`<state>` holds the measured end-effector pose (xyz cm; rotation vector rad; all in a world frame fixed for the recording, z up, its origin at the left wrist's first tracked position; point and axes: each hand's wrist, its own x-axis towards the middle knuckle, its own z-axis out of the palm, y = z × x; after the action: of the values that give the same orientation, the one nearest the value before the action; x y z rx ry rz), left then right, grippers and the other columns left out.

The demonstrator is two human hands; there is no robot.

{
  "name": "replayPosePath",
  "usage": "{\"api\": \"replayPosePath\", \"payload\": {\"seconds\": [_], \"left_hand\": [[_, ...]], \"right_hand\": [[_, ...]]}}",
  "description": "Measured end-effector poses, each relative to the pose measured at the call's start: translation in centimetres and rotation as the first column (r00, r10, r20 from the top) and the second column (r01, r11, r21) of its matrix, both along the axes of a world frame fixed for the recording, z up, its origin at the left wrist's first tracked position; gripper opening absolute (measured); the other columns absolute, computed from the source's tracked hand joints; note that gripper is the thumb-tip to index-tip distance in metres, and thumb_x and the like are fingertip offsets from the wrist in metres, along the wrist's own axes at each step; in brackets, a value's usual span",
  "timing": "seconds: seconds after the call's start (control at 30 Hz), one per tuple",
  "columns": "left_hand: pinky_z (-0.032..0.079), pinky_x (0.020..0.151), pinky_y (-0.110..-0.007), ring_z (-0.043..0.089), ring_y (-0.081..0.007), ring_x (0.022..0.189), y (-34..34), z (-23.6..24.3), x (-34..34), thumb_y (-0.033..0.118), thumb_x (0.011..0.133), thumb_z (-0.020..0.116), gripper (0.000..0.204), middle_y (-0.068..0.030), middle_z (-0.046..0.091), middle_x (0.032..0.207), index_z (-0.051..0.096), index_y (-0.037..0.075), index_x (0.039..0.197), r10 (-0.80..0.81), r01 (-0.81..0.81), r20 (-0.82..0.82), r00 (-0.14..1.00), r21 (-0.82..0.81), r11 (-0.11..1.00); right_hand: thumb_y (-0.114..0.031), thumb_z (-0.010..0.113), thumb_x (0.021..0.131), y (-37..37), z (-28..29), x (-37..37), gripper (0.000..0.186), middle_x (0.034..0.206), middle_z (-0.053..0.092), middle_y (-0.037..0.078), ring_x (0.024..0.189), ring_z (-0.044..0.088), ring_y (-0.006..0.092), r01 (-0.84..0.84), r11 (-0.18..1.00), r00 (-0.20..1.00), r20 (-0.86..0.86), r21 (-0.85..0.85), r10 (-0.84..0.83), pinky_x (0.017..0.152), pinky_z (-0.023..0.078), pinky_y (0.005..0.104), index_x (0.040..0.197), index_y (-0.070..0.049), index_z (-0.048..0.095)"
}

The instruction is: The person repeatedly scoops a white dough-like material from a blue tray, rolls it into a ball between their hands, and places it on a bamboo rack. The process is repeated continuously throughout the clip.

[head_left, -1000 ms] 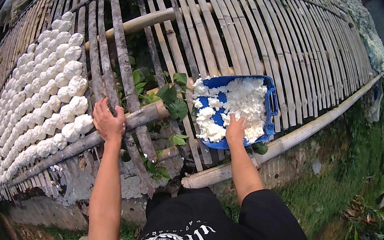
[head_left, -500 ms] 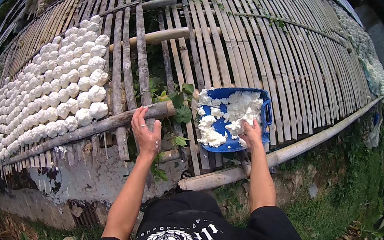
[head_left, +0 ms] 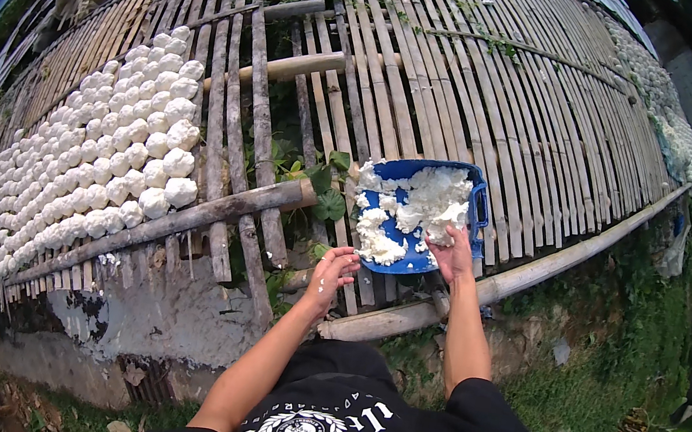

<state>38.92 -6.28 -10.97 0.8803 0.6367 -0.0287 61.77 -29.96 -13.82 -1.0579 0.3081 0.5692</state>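
A shallow blue plastic tub (head_left: 402, 268) rests on the bamboo slats in front of me, partly filled with moist, crumbly white mash (head_left: 435, 191). My right hand (head_left: 452, 259) is over the tub's near right side, its fingers closed around a clump of the white mash (head_left: 445, 223). Just outside the tub's near left corner is my left hand (head_left: 331, 278), fingers loosely bent and apart, nothing in it. White specks cling to its skin. To the left, many rounded white lumps (head_left: 137, 131) sit in close rows on the slats.
The slatted bamboo rack (head_left: 503, 123) spreads far ahead. A thick bamboo pole (head_left: 525, 274) borders its near right edge, and another pole (head_left: 212, 212) runs along the near left. Green leaves (head_left: 330, 205) poke through a gap. Grass (head_left: 581, 376) grows below on the right.
My left hand has moved right, from the pole's end to beside the tub. My right hand has turned palm upward and now cups a larger clump of mash.
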Motion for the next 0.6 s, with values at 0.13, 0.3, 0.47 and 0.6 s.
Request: {"api": "replayPosePath", "payload": {"seconds": [0.13, 0.3, 0.47, 0.6], "left_hand": [[0.044, 0.119, -0.059, 0.054, -0.0389, 0.146, 1.0, 0.1, 1.7, 0.072, 0.098, 0.062, 0.089, -0.0219, 0.051, 0.160, 0.039, 0.015, 0.163, 0.032, -0.047, -0.038, 0.999, -0.506, 0.861], [0.060, 0.100, -0.062, 0.065, -0.0440, 0.131, 1.7, -1.5, 2.2, 0.065, 0.104, 0.058, 0.071, -0.0166, 0.068, 0.141, 0.059, 0.007, 0.145, -0.010, -0.023, -0.051, 0.999, -0.598, 0.801], [0.065, 0.092, -0.057, 0.065, -0.0453, 0.131, 2.3, -2.0, -1.3, 0.053, 0.105, 0.062, 0.059, -0.0175, 0.067, 0.139, 0.060, 0.004, 0.138, 0.188, -0.093, 0.023, 0.982, -0.806, 0.585], [0.065, 0.092, -0.059, 0.064, -0.0469, 0.131, 3.0, -0.9, -2.5, 0.053, 0.105, 0.064, 0.060, -0.0177, 0.067, 0.137, 0.058, 0.004, 0.139, 0.225, -0.120, 0.018, 0.974, -0.803, 0.583]], "right_hand": [[-0.017, 0.070, 0.103, 4.1, 3.6, -5.6, 0.065, 0.147, 0.060, 0.011, 0.113, 0.071, 0.0237, -0.376, 0.906, 0.898, 0.165, -0.194, 0.408, 0.096, 0.061, 0.0451, 0.163, -0.011, 0.045], [-0.013, 0.064, 0.102, 6.8, 3.1, -7.8, 0.052, 0.146, 0.059, 0.014, 0.126, 0.068, 0.0283, -0.546, 0.600, 0.433, 0.417, -0.584, 0.799, 0.105, 0.054, 0.0387, 0.154, -0.010, 0.060], [-0.023, 0.070, 0.102, 7.9, -7.6, -1.6, 0.054, 0.148, 0.058, 0.026, 0.134, 0.059, 0.0454, 0.361, 0.018, 0.550, 0.228, -0.933, 0.804, 0.109, 0.054, 0.0498, 0.153, -0.006, 0.060], [-0.024, 0.074, 0.097, 6.9, -12.7, -1.1, 0.038, 0.128, 0.065, 0.023, 0.123, 0.065, 0.0430, 0.176, -0.108, 0.492, -0.008, -0.978, 0.871, 0.101, 0.058, 0.0519, 0.128, 0.000, 0.071]]}}
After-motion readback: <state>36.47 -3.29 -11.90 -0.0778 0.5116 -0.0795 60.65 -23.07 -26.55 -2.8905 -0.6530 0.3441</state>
